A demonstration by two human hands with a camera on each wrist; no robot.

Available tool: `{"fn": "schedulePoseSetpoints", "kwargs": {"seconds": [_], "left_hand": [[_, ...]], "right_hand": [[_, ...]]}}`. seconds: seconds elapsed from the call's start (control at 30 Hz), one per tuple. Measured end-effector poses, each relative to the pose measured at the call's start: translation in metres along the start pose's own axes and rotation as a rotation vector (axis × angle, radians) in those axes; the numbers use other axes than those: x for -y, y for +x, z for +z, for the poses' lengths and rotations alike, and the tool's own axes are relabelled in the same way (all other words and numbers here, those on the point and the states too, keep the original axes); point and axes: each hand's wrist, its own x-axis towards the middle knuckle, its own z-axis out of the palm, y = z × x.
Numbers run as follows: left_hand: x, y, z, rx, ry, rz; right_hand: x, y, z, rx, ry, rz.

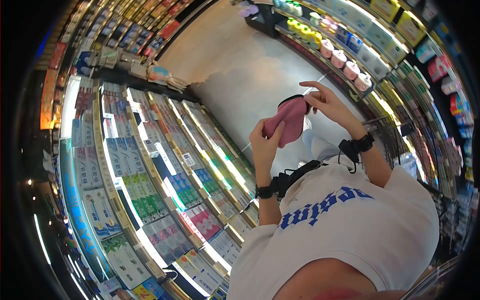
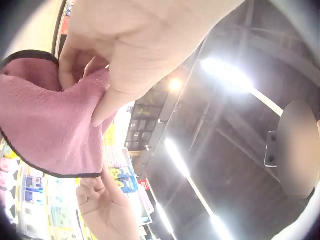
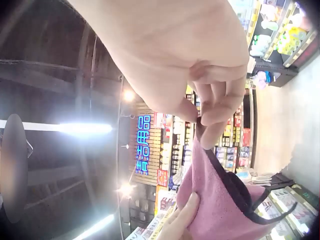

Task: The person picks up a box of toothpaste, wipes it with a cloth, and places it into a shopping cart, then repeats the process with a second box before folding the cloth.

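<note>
One white shirt (image 1: 345, 225) with blue lettering lies nearest, and two black wristbands (image 1: 364, 143) sit on the forearms, one on each. Beyond them two hands hold one pink cloth (image 1: 289, 122) with black edging, raised in front of the body above the floor (image 1: 230, 65). The left hand (image 1: 265, 145) pinches it at one side, thumb on the near face. The right hand (image 1: 327, 102) pinches the black edge at the opposite side between thumb and fingers. Farther out, at left, lit shelving (image 1: 144, 242) carries boxed goods in many rows, too many to count. At right, a second shelf (image 1: 322, 65) bears four pink-and-white tubs (image 1: 338, 59) in line beside several yellow bottles (image 1: 306, 33). Farthest, one blue sign (image 3: 143, 145) shows four characters.
</note>
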Motion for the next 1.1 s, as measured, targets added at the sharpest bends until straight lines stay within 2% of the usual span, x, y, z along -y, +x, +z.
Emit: {"fn": "schedulePoseSetpoints", "kwargs": {"seconds": [0.1, 0.2, 0.27, 0.33, 0.43, 0.5, 0.53, 0.6, 0.67, 0.7, 0.77, 0.83, 0.93, 1.0, 1.1], "left_hand": [[0.008, 0.039, -0.007, -0.081, 0.046, 0.138], [-0.001, 0.085, -0.005, -0.099, -0.041, 0.207], [0.000, 0.123, -0.007, -0.039, -0.036, 0.167], [-0.010, 0.159, -0.007, 0.015, -0.102, 0.145], [-0.048, 0.203, 0.006, 0.060, -0.247, 0.147], [-0.068, 0.223, 0.007, 0.057, -0.244, 0.135], [-0.067, 0.235, 0.005, 0.055, -0.409, 0.057], [-0.071, 0.261, 0.003, 0.041, -0.745, -0.092], [-0.081, 0.280, 0.008, 0.005, -0.723, -0.151], [-0.083, 0.290, 0.006, 0.011, -0.713, -0.192], [-0.084, 0.308, 0.001, 0.013, -0.712, -0.217], [-0.075, 0.324, -0.006, -0.098, -0.713, -0.195], [-0.058, 0.354, -0.023, -0.155, -0.800, -0.201], [-0.055, 0.376, -0.033, -0.165, -0.817, -0.189], [-0.059, 0.406, -0.047, -0.160, -0.756, -0.123]], "right_hand": [[-0.002, 0.052, 0.007, 0.125, 0.037, -0.082], [0.004, 0.105, 0.002, 0.216, 0.074, -0.113], [0.019, 0.139, -0.012, 0.258, 0.074, -0.074], [0.030, 0.174, -0.028, 0.293, 0.130, -0.121], [0.055, 0.215, -0.053, 0.320, 0.099, -0.171], [0.055, 0.245, -0.062, 0.371, 0.007, -0.356], [0.051, 0.257, -0.061, 0.396, -0.029, -0.441], [0.046, 0.278, -0.058, 0.489, 0.000, -0.410], [0.049, 0.295, -0.055, 0.581, 0.020, -0.417], [0.055, 0.300, -0.055, 0.584, 0.031, -0.312], [0.059, 0.320, -0.055, 0.588, 0.025, -0.321], [0.056, 0.341, -0.053, 0.572, 0.042, -0.306], [0.056, 0.370, -0.056, 0.551, -0.105, -0.283], [0.054, 0.386, -0.052, 0.476, -0.038, -0.199], [0.049, 0.420, -0.037, 0.281, 0.091, -0.295]]}}
